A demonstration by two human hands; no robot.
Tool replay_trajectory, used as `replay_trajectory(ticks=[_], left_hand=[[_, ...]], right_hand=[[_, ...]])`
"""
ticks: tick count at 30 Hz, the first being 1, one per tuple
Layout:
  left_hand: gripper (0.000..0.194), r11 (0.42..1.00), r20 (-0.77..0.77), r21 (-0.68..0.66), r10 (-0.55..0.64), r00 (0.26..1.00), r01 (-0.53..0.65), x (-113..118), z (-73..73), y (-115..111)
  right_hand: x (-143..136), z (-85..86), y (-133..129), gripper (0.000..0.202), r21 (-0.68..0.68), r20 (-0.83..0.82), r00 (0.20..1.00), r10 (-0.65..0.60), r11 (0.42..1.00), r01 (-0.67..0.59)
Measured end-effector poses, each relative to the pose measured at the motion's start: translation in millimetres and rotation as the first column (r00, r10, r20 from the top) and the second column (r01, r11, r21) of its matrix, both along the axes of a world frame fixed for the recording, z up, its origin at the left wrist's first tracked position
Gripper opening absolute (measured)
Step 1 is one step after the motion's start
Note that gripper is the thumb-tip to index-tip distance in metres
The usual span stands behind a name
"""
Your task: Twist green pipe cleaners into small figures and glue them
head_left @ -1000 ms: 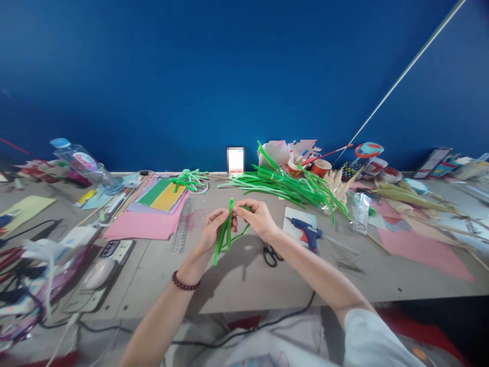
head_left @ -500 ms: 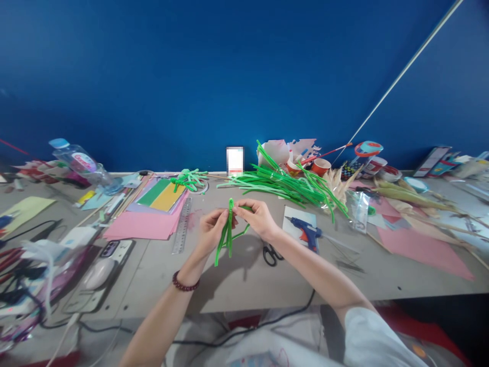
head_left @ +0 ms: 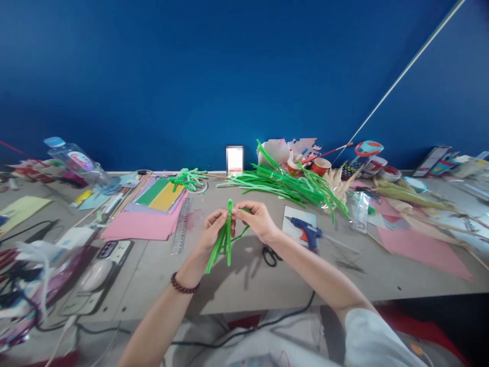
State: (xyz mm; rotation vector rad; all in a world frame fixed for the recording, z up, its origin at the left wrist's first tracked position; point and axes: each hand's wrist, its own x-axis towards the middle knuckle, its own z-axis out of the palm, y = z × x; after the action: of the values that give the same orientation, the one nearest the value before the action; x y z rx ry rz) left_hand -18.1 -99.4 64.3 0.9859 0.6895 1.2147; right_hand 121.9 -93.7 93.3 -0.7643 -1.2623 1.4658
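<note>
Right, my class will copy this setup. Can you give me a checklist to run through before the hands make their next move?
1. Left hand gripping the green pipe cleaners: ok, fingers closed on them near the top.
2. Right hand steadying the same bunch: ok, fingertips pinch it near the top.
3. Lower ends gathered together: not ok, they splay apart below the left hand.
4. Scissors closed: cannot tell, only the handles show beside the right forearm.
5. Glue gun cool: cannot tell, it lies over the white card but heat doesn't show.
6. Spare green stems on the table: ok, piled beyond the hands.
</note>
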Motion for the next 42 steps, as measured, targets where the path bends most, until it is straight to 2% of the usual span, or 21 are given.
replay_trajectory(ticks=[4, 11, 15, 18, 20, 25, 28, 33, 37, 38, 42], left_hand=[[0.035, 0.999, 0.019, -0.01, 0.038, 0.999, -0.038, 2.9, 2.1, -3.2], [0.035, 0.995, 0.033, -0.091, -0.035, 0.999, 0.037, 4.2, 1.6, 1.7], [0.035, 0.99, 0.029, -0.138, 0.015, 0.999, -0.011, 7.2, -1.0, 4.8], [0.034, 0.994, 0.023, -0.107, 0.04, 0.999, -0.038, 9.1, -3.4, 4.9], [0.03, 0.994, 0.047, -0.094, 0.057, 0.997, -0.052, 10.2, -4.3, 4.4], [0.024, 0.993, 0.171, -0.102, 0.083, 0.982, -0.067, 13.6, -4.6, 3.8], [0.024, 0.99, 0.23, -0.142, 0.06, 0.971, -0.027, 14.9, -4.6, 4.2], [0.025, 0.992, 0.261, -0.125, 0.022, 0.965, 0.011, 15.3, -1.9, 2.4], [0.025, 0.984, 0.236, -0.124, -0.094, 0.967, 0.126, 18.8, 6.4, 0.6], [0.025, 0.978, 0.223, -0.136, -0.127, 0.967, 0.16, 20.2, 9.2, 1.8], [0.025, 0.957, 0.142, -0.152, -0.228, 0.963, 0.249, 25.3, 18.9, 17.8]], right_hand=[[-0.5, -1.0, 0.5, 0.03, -0.025, -0.008, 1.0, 0.002, 1.0, -0.002], [1.3, 1.5, 3.0, 0.031, -0.009, 0.06, 0.997, -0.058, 0.998, 0.059], [8.1, 1.1, 9.0, 0.026, 0.075, 0.201, 0.967, -0.156, 0.987, 0.144], [12.9, 0.2, 11.6, 0.022, 0.174, 0.37, 0.897, -0.242, 0.967, 0.189], [13.7, -0.2, 11.6, 0.02, 0.212, 0.422, 0.869, -0.257, 0.96, 0.182], [9.0, 0.1, 7.0, 0.017, 0.165, 0.333, 0.923, -0.194, 0.976, 0.146], [7.4, 1.0, 4.9, 0.019, 0.114, 0.295, 0.94, -0.171, 0.983, 0.143], [12.8, 5.5, 3.8, 0.02, 0.147, 0.345, 0.92, -0.186, 0.979, 0.143], [22.9, 11.6, 2.1, 0.022, 0.076, 0.23, 0.972, -0.046, 0.997, 0.029], [25.8, 13.0, 2.7, 0.021, 0.082, 0.235, 0.97, -0.058, 0.996, 0.039], [35.6, 16.7, 11.8, 0.017, 0.18, 0.355, 0.898, -0.258, 0.962, 0.205]])
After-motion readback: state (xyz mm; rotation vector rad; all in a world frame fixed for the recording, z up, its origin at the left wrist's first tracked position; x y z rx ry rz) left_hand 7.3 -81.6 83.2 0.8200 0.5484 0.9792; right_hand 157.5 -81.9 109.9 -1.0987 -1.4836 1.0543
